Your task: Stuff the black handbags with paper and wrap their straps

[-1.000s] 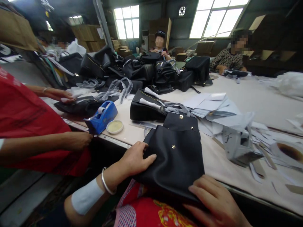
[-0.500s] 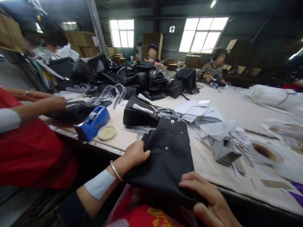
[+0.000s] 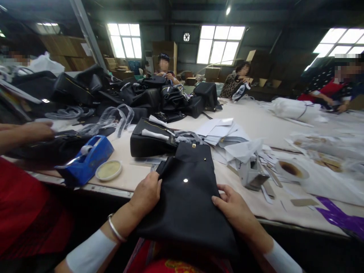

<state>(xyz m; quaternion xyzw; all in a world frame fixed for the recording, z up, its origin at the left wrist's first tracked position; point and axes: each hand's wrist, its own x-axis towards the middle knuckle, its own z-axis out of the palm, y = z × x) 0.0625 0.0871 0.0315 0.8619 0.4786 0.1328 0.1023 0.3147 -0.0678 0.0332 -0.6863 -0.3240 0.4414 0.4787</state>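
A black handbag (image 3: 187, 204) lies over the table's front edge in front of me, its flap folded back with gold-coloured fittings on it. My left hand (image 3: 146, 191) grips the bag's left side, thumb on top. On the opposite side my right hand (image 3: 234, 206) has its fingers closed round the bag's edge. Behind it rests another black bag (image 3: 150, 142) with a zip and white-wrapped handles. To the left are a blue tape dispenser (image 3: 88, 159) and a round, shallow dish (image 3: 109, 170) of something yellowish.
A heap of black bags (image 3: 136, 91) covers the far left of the table. White paper sheets (image 3: 223, 131), a grey metal dispenser (image 3: 253, 172) and a tape roll (image 3: 291, 169) lie to the right. A co-worker's hand (image 3: 36, 131) is at the left; other people sit across.
My view has turned to the right. My right hand has moved up along the bag's right side and closed on its edge. My left hand still grips the left side.
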